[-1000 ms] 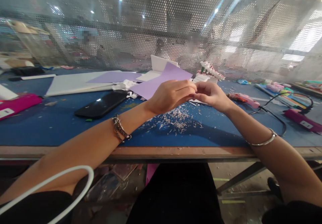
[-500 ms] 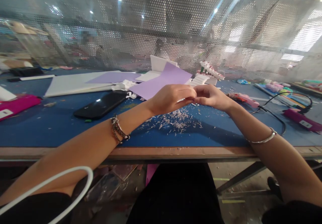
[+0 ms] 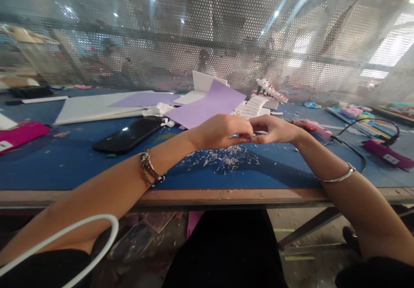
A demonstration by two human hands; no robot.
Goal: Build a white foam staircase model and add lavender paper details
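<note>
My left hand (image 3: 221, 130) and my right hand (image 3: 273, 128) meet fingertip to fingertip above the blue table mat (image 3: 123, 171). Both have their fingers pinched together; whatever lies between them is hidden or too small to name. Below them a heap of fine pale shreds (image 3: 231, 158) is scattered on the mat. Right behind my hands lie a purple sheet (image 3: 208, 102) and a strip of ridged white pieces (image 3: 255, 107). Crumpled white scraps (image 3: 160, 109) sit left of the purple sheet.
A black phone (image 3: 127, 135) lies to the left, with a magenta case (image 3: 24, 136) farther left. White boards (image 3: 93, 108) are stacked behind. At right are a pink-handled tool (image 3: 318, 128), a black cable (image 3: 355, 153) and a purple case (image 3: 388, 154). A perforated metal screen (image 3: 181, 29) stands behind the table.
Both hands have dropped slightly, still joined at the fingertips. A white bit seen between the left fingers is now barely visible. The ridged white strip shows more behind them.
</note>
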